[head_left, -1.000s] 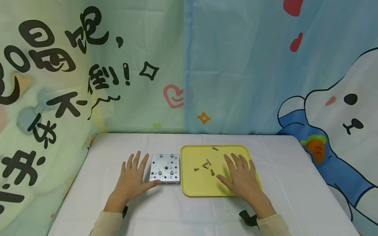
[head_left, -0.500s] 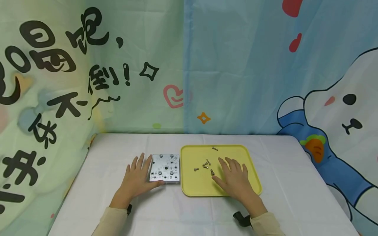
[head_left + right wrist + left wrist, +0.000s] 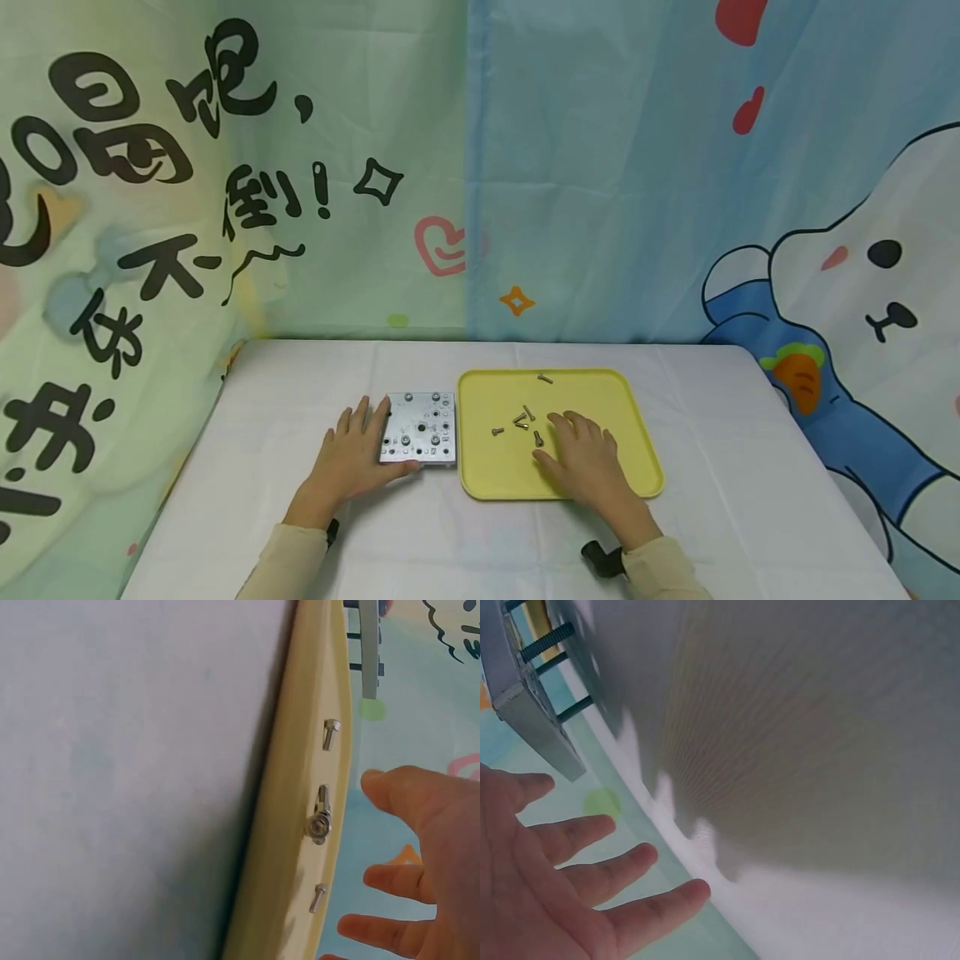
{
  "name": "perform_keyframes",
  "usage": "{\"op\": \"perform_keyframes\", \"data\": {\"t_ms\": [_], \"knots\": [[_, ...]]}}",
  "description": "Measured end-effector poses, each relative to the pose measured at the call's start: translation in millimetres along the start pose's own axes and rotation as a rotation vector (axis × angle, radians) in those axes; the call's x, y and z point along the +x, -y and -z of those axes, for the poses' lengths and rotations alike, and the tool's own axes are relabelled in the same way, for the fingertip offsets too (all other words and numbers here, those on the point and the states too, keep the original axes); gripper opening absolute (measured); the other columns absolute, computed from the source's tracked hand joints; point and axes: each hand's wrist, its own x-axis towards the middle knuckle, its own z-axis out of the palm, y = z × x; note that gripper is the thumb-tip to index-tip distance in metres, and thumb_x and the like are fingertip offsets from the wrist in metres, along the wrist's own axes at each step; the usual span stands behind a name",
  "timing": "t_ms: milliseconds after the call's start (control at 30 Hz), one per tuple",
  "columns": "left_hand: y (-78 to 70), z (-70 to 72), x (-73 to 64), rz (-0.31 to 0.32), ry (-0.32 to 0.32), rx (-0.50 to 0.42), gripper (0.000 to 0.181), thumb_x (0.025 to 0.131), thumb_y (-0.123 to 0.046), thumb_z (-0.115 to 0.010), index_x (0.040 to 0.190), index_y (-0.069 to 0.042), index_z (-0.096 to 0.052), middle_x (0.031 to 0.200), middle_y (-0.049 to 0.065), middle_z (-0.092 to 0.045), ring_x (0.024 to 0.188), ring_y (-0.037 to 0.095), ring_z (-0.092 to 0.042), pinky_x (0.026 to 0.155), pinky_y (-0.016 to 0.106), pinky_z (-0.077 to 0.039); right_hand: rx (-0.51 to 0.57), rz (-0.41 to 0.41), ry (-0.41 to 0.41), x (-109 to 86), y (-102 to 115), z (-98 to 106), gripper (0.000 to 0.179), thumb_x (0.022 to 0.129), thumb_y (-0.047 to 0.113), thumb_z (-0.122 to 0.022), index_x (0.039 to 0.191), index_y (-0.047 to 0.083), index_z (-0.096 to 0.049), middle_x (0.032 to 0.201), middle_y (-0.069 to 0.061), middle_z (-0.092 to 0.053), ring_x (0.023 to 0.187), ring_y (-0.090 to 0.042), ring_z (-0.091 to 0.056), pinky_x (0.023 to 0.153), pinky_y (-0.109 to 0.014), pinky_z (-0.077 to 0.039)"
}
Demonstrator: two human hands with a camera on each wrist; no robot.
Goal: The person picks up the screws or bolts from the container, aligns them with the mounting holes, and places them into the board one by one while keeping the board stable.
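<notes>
A silvery metal plate (image 3: 417, 412) with holes and several bolts in it lies on the table. In the left wrist view, threaded ends project from one face of the plate (image 3: 532, 716). My left hand (image 3: 348, 462) is at its left side, fingers extended, thumb by the front edge; contact is unclear. Right of the plate is a yellow tray (image 3: 487, 479) holding several loose bolts (image 3: 538, 438). Over the tray's right half hovers my right hand (image 3: 588, 467), fingers slightly bent and holding nothing, thumb near the closest bolt. The right wrist view shows bolts (image 3: 331, 735) beyond the tray rim.
A white cloth covers the table (image 3: 450, 550). Behind it hangs a printed curtain (image 3: 600, 208) with writing and a cartoon animal. Black wrist straps with a camera mount (image 3: 602, 559) sit at the sleeves. One bolt (image 3: 545, 378) lies apart near the tray's far rim.
My right hand has moved left and toward me, closer to the bolts, its fingers bending a little. My left hand has shifted slightly right, up against the plate's side.
</notes>
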Motion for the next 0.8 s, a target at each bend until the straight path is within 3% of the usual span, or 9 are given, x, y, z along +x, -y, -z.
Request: {"op": "perform_keyframes", "data": {"t_ms": [367,800], "knots": [[-1.7,0.1,-1.4,0.067,0.066,-0.042,0.113,0.078,-0.08,-0.06,0.16,-0.011,-0.024,0.157,0.029,-0.026,0.139,0.053,-0.028,0.099,0.074,-0.031,0.078,-0.09,0.022,1.9,8,-2,0.036,0.093,0.03,-0.069,0.116,0.003,-0.061,0.124,-0.025,-0.056,0.115,-0.047,-0.052,0.098,-0.072,-0.031],[-3.0,0.7,-1.1,0.081,0.1,-0.065,0.112,0.08,-0.079,-0.059,0.161,-0.012,-0.021,0.155,0.031,-0.03,0.138,0.055,-0.031,0.101,0.075,-0.028,0.03,-0.117,0.028,5.2,13,-8,0.027,0.094,0.03,-0.071,0.098,0.006,-0.06,0.115,-0.022,-0.057,0.108,-0.046,-0.051,0.092,-0.068,-0.036]]}}
